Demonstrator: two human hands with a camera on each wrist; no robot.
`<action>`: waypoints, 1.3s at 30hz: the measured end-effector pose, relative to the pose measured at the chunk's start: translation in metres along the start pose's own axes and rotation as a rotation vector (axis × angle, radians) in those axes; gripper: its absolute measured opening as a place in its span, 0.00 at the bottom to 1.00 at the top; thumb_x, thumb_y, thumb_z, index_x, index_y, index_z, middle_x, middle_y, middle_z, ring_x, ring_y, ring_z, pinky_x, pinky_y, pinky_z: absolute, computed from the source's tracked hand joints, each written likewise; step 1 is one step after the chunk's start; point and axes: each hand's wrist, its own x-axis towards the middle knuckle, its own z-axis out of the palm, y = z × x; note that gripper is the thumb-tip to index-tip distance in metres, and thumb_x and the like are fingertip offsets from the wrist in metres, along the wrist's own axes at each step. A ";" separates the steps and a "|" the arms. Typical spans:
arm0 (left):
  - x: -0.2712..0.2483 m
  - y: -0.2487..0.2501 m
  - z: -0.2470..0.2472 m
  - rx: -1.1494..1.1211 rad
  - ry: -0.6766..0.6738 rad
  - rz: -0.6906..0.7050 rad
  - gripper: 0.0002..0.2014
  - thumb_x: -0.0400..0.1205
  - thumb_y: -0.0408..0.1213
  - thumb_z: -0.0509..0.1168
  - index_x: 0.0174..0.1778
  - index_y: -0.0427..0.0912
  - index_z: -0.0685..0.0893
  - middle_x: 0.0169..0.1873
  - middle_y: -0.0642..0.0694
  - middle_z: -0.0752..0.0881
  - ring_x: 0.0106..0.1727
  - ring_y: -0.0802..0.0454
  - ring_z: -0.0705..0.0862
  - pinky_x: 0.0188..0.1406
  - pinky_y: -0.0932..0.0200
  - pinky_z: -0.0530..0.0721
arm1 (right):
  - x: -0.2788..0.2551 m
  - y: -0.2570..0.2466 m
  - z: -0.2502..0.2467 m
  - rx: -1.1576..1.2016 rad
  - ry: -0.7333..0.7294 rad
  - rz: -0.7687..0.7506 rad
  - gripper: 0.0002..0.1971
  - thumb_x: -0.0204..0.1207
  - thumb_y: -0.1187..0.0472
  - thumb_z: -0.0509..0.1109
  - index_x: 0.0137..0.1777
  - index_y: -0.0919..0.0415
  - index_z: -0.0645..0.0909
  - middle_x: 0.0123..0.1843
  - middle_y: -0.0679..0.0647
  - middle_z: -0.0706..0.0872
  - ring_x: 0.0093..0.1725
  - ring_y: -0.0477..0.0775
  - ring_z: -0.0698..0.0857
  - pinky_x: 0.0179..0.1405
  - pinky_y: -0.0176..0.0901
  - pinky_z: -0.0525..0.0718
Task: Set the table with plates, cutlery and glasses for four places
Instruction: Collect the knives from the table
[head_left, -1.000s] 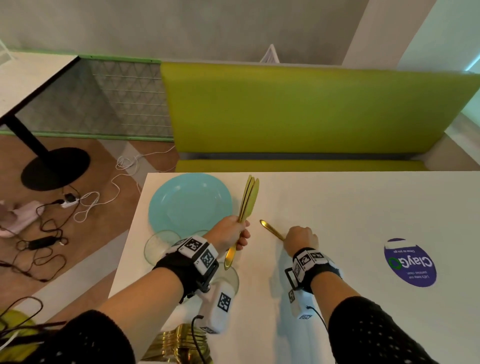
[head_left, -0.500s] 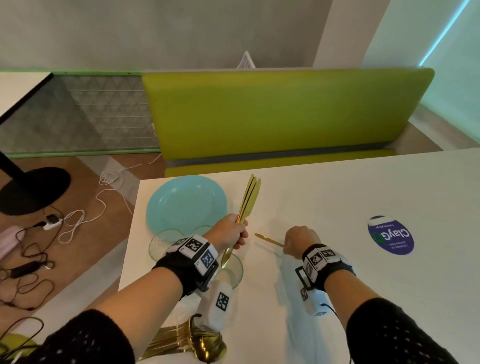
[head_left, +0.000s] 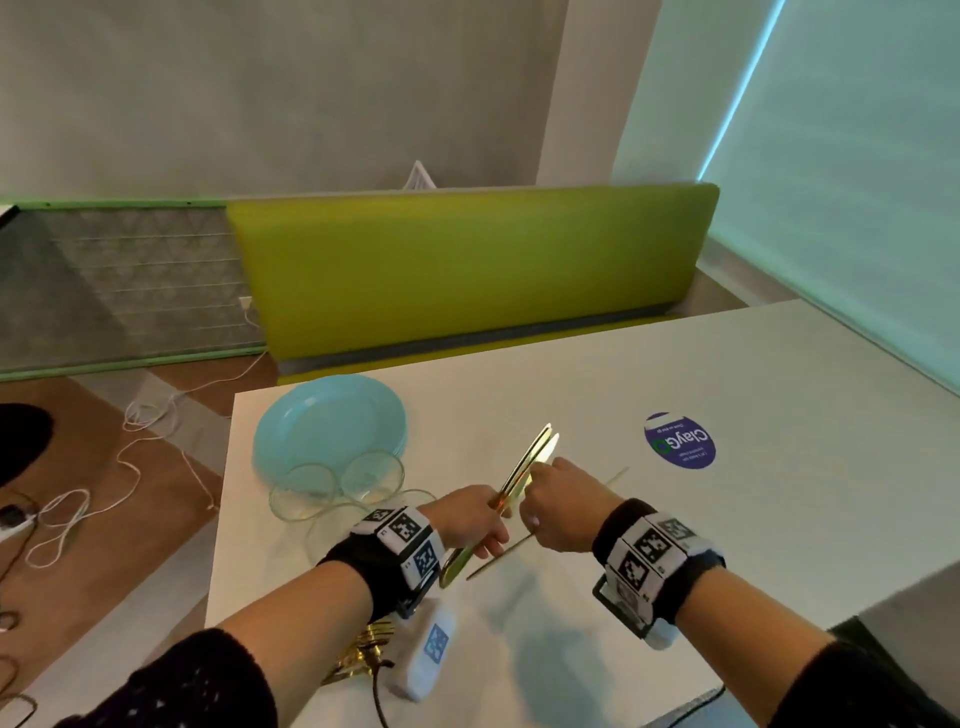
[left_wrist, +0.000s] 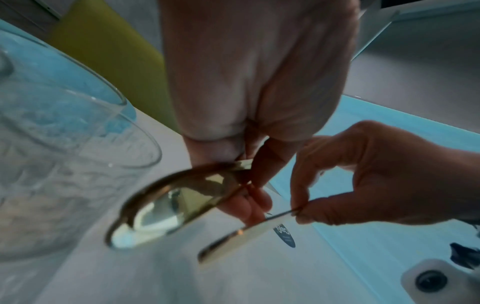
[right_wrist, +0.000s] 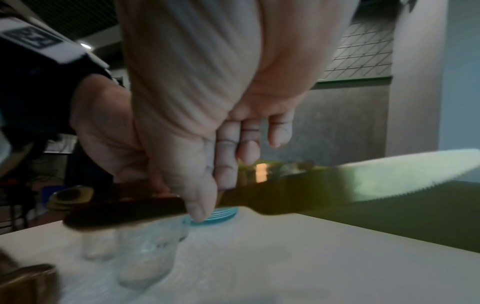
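Observation:
My left hand (head_left: 480, 522) grips a bundle of gold knives (head_left: 532, 460) by the handles, blades pointing up and away over the white table (head_left: 753, 545). Its handle ends show close up in the left wrist view as gold cutlery (left_wrist: 166, 203). My right hand (head_left: 550, 506) is right beside the bundle and pinches a single gold knife (head_left: 498, 561), seen edge-on. The right wrist view shows thumb and fingers (right_wrist: 200, 203) on a serrated gold blade (right_wrist: 389, 181). A stack of teal plates (head_left: 327, 431) and two clear glasses (head_left: 311, 493) (head_left: 375, 475) stand at the table's far left.
More gold cutlery (head_left: 363, 654) lies near the table's front left edge under my left forearm. A round purple sticker (head_left: 679, 440) marks the table to the right. A green bench (head_left: 467, 270) runs along the far side. Cables (head_left: 78, 509) trail on the floor at left.
My right hand has lifted its single knife off the table and moved left, up against the bundle in my left hand. The head view has swung to the right.

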 end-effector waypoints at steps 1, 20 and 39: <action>-0.002 0.000 0.006 0.007 -0.025 0.001 0.09 0.82 0.25 0.57 0.56 0.37 0.74 0.38 0.46 0.81 0.36 0.54 0.81 0.38 0.63 0.80 | -0.005 -0.004 0.001 -0.029 -0.003 -0.015 0.14 0.79 0.64 0.58 0.54 0.60 0.85 0.54 0.56 0.88 0.60 0.57 0.76 0.56 0.48 0.72; -0.066 -0.045 0.111 -0.191 -0.092 -0.016 0.09 0.82 0.24 0.56 0.41 0.41 0.75 0.35 0.46 0.78 0.33 0.56 0.77 0.34 0.66 0.79 | -0.080 -0.065 0.040 -0.039 0.100 -0.150 0.03 0.65 0.62 0.78 0.39 0.55 0.88 0.36 0.53 0.87 0.43 0.56 0.82 0.36 0.44 0.73; -0.111 -0.195 0.044 0.699 0.178 -0.095 0.23 0.86 0.33 0.52 0.79 0.42 0.66 0.76 0.42 0.71 0.76 0.46 0.71 0.76 0.57 0.68 | -0.057 -0.115 0.063 0.266 0.092 0.100 0.13 0.81 0.56 0.62 0.60 0.57 0.84 0.59 0.56 0.84 0.63 0.57 0.77 0.57 0.44 0.74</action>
